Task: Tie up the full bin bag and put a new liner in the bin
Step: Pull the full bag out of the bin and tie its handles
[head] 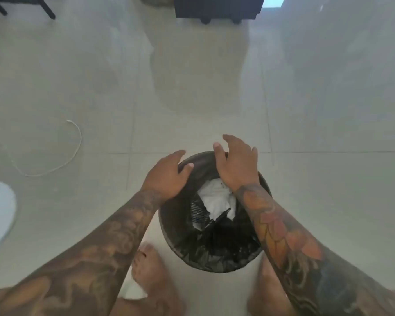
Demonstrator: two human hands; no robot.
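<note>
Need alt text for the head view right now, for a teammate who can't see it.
Both bare hands, left hand and right hand, rest open at the far rim of a round black bin lined with a black plastic bag, seen from above. Crumpled white paper lies inside. The bin stands on a pale tiled floor between bare feet.

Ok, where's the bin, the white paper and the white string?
bin [169, 229]: head view, left side of its dark rim.
white paper [217, 198]: head view, middle of the crumpled sheet inside.
white string [77, 145]: head view, curve lying on the floor.
</note>
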